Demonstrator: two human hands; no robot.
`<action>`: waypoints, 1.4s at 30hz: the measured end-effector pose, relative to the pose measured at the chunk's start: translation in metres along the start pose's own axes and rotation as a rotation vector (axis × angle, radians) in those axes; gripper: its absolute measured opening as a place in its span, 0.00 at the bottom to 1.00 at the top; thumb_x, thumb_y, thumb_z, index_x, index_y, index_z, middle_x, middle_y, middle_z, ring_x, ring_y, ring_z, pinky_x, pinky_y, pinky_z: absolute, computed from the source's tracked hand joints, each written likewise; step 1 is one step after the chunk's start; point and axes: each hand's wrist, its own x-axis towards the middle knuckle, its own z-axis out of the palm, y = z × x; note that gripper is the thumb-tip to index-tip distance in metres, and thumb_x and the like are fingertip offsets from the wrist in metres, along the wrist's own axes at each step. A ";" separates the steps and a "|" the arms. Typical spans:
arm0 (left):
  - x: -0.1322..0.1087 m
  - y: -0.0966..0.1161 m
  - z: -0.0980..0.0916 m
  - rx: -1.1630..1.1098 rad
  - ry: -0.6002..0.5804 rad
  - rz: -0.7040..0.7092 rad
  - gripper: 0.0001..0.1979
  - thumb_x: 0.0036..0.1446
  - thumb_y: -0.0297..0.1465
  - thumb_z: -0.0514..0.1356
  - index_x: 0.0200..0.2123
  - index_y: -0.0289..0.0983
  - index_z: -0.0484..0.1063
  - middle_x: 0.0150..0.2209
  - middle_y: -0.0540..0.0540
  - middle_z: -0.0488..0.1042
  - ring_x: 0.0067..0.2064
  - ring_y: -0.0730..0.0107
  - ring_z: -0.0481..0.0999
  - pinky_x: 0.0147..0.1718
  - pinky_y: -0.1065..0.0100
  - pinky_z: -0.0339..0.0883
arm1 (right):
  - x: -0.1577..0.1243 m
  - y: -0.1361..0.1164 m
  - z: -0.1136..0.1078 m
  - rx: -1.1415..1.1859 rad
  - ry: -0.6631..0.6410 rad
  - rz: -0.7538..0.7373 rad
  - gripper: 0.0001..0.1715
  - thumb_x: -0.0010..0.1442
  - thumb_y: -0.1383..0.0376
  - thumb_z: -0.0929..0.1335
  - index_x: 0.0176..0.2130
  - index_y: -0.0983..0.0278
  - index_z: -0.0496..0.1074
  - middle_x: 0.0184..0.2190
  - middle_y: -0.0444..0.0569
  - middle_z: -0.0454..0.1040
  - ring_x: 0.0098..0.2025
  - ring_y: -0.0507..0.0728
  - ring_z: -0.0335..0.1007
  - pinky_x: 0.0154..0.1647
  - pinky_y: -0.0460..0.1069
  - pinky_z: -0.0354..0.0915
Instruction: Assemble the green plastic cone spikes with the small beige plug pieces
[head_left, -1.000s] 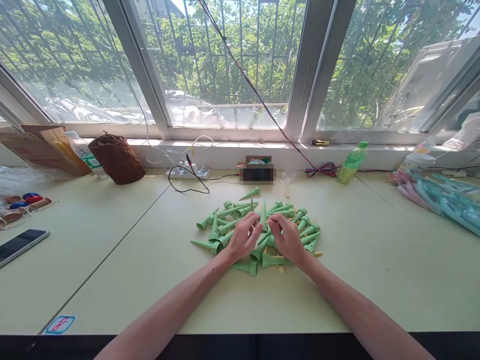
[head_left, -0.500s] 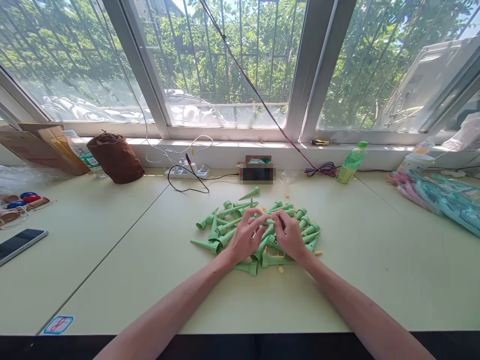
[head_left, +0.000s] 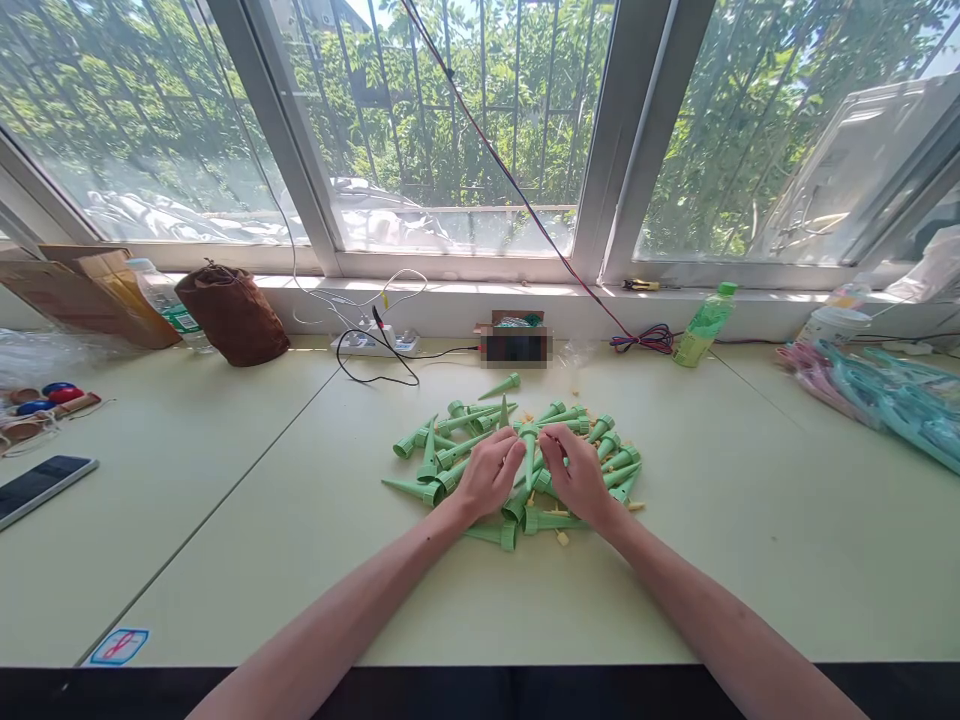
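A green plastic spike (head_left: 529, 455) with a ribbed cap hangs tip down between my hands. My left hand (head_left: 489, 474) is closed, with its thumb and fingers against the spike's cap. Close on the other side, my right hand (head_left: 576, 472) is pinched shut near the cap; whatever is in its fingertips is hidden. Around and under both hands spreads a loose pile of similar green spikes, such as one capped spike (head_left: 491, 536) at the front. Small yellow pieces (head_left: 562, 538) lie among them.
A phone (head_left: 45, 488) and coloured balls (head_left: 64, 396) lie at left. Along the window stand a brown bag (head_left: 232, 315), a power strip (head_left: 375, 343), a small box (head_left: 516, 345) and a green bottle (head_left: 703, 325). Plastic packets (head_left: 877, 390) are at right.
The spike between my hands has turned from lying sideways to pointing tip down. My left fingers have curled in from a stretched position, and the hands have parted slightly.
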 end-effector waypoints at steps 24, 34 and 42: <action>-0.006 -0.007 0.004 0.067 0.075 0.191 0.17 0.65 0.30 0.56 0.57 0.39 0.61 0.50 0.40 0.65 0.29 0.79 0.69 0.26 0.72 0.69 | 0.001 -0.002 -0.003 -0.043 0.044 -0.009 0.14 0.71 0.63 0.58 0.32 0.61 0.61 0.20 0.38 0.59 0.20 0.50 0.52 0.23 0.45 0.53; -0.009 -0.008 0.003 0.100 0.054 0.194 0.20 0.67 0.29 0.53 0.61 0.41 0.60 0.49 0.40 0.66 0.31 0.76 0.70 0.29 0.71 0.70 | 0.001 -0.005 -0.003 -0.051 0.044 0.007 0.16 0.72 0.60 0.57 0.32 0.60 0.62 0.19 0.39 0.58 0.20 0.51 0.51 0.23 0.46 0.53; -0.007 -0.008 -0.001 0.200 0.084 0.295 0.22 0.67 0.26 0.50 0.63 0.42 0.58 0.47 0.40 0.66 0.30 0.76 0.67 0.30 0.70 0.69 | 0.000 -0.003 -0.003 -0.064 0.032 0.002 0.16 0.72 0.60 0.57 0.32 0.60 0.62 0.19 0.39 0.60 0.20 0.51 0.53 0.23 0.46 0.53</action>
